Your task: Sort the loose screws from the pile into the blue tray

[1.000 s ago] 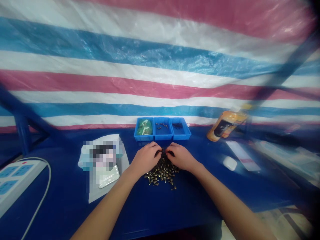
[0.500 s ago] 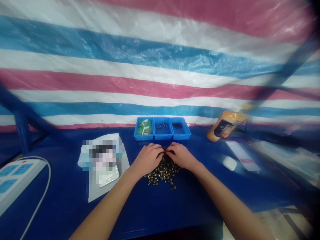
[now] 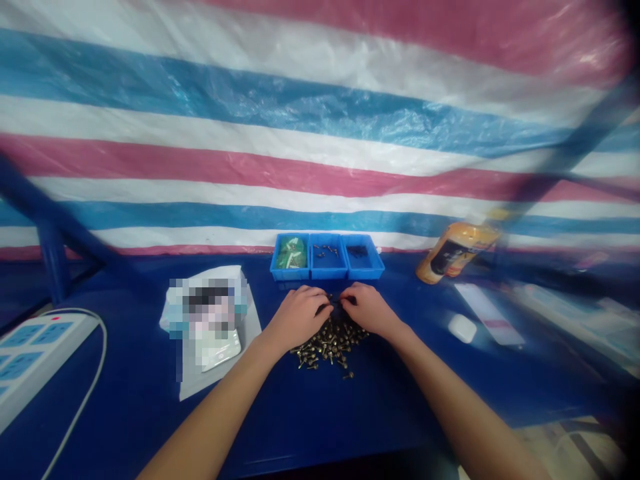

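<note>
A heap of small brass-coloured screws lies on the blue table in front of me. Over its left side my left hand is bent, its thumb and fingers curled together at the far edge of the heap. My right hand hovers at the heap's right side, fingertips pinched. Whatever either hand holds is too small and hidden to make out. A narrow gap separates the fingertips of the two hands. One loose screw rests apart at the near side.
Behind the hands stand three joined blue bins: a left bin with a green bag, a middle bin with a few screws, a right bin with dark pieces. A bottle, phone, white case and power strip surround.
The fingertips, which met over the far edge of the heap, have drawn apart, with my right hand shifting to the right. The whole view has moved slightly.
</note>
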The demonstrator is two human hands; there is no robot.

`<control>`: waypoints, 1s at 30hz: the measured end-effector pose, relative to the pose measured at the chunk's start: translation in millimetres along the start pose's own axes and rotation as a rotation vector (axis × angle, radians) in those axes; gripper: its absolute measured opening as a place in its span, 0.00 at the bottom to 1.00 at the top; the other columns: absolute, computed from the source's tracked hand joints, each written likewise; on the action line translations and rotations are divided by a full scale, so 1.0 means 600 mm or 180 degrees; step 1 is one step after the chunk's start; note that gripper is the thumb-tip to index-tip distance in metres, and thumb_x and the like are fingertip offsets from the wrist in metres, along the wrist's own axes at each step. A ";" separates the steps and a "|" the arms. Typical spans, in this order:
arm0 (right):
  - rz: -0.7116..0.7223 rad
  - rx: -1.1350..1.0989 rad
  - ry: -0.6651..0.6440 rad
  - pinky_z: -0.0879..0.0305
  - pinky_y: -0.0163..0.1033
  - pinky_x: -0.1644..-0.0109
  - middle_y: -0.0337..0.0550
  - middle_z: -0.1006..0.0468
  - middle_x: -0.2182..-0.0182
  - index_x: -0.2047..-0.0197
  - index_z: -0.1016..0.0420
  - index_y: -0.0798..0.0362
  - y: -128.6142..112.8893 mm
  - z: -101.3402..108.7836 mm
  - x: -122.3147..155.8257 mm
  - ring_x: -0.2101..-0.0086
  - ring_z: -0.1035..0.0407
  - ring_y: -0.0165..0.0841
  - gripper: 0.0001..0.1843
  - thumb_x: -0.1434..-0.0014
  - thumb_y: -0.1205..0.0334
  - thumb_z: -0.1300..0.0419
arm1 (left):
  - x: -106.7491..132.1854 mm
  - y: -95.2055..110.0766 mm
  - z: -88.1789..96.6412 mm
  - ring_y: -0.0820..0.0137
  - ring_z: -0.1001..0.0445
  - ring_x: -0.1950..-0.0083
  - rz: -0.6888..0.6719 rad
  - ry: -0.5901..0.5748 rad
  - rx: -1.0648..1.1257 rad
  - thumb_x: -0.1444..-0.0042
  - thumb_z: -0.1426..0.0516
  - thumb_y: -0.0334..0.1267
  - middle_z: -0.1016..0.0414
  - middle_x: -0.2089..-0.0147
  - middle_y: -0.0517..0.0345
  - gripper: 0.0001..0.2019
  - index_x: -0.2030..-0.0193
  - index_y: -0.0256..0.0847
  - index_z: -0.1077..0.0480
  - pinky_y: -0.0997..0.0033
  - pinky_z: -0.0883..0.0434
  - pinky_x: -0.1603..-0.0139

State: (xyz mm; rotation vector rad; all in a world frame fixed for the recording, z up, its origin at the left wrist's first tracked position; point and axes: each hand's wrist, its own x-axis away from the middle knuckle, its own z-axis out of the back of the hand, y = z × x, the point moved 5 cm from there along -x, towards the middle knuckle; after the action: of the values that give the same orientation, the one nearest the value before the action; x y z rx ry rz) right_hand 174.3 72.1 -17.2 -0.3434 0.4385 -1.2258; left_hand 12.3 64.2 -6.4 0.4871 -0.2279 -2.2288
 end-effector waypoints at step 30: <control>0.0186 0.0135 -0.0158 0.39 0.35 0.55 0.43 0.26 0.62 0.58 0.20 0.48 -0.010 0.000 0.008 0.60 0.30 0.33 0.09 0.36 0.62 0.42 | 0.003 0.007 0.000 0.61 0.32 0.45 0.0021 -0.0299 -0.0134 0.30 0.58 0.47 0.26 0.44 0.57 0.22 0.51 0.47 0.23 0.58 0.36 0.49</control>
State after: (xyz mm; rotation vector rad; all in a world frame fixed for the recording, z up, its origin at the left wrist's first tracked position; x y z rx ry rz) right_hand 170.4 65.9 -15.1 -0.3220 0.3767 -1.1658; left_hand 14.0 60.0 -5.8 0.3591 -0.2308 -2.2476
